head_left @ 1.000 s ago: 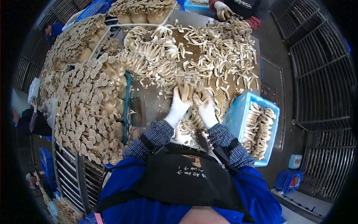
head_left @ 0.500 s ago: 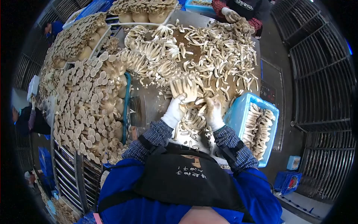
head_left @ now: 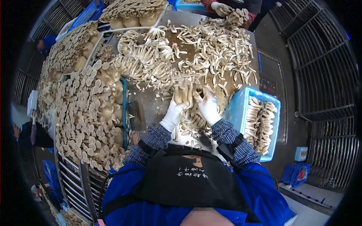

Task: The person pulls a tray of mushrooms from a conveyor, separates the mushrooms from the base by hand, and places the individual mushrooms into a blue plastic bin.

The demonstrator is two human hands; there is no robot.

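My left hand point(head_left: 175, 113), in a white glove, is closed around the lower part of a cluster of brown-capped mushrooms point(head_left: 184, 89) above the metal table. My right hand point(head_left: 208, 106), also gloved, is at the cluster's right side with thumb and fingers pinched on a mushroom there; the fingertips are partly hidden. Under both hands lies a small pile of mushrooms point(head_left: 193, 119). Loose single mushrooms point(head_left: 222, 52) spread over the far right of the table, and more clumps point(head_left: 145, 52) lie farther left.
To the right stands a blue crate point(head_left: 278, 126) with rows of mushrooms. Large mushroom blocks point(head_left: 85, 116) fill the left side, beside a teal-edged tray point(head_left: 125, 113). Across the table, a co-worker's gloved hand point(head_left: 217, 6) holds a mushroom clump. Metal racks point(head_left: 324, 67) line the right.
My right hand has come up from the loose mushrooms to the cluster's right side, its fingers now pinching there. My left hand keeps the cluster, now tilted differently. The camera view has shifted slightly.
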